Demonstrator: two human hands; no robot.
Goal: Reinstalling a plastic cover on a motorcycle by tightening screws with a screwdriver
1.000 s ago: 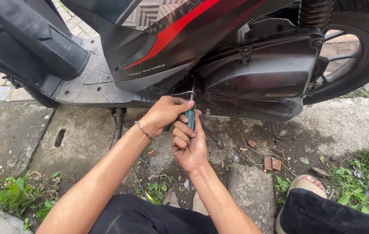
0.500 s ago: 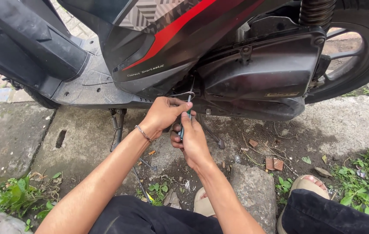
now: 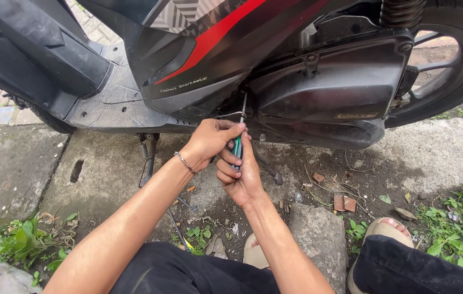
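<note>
Both hands meet under the scooter (image 3: 198,60), below its black engine cover (image 3: 329,87). The right hand (image 3: 239,177) has its fingers wrapped tight around a green-handled screwdriver (image 3: 237,147), shaft pointing up into the underside. The left hand (image 3: 209,140) curls closed on the shaft just above.

Beside the one scooter (image 3: 275,71): two hands, one screwdriver (image 3: 238,142), one bracelet (image 3: 185,162), two sandals.
</note>
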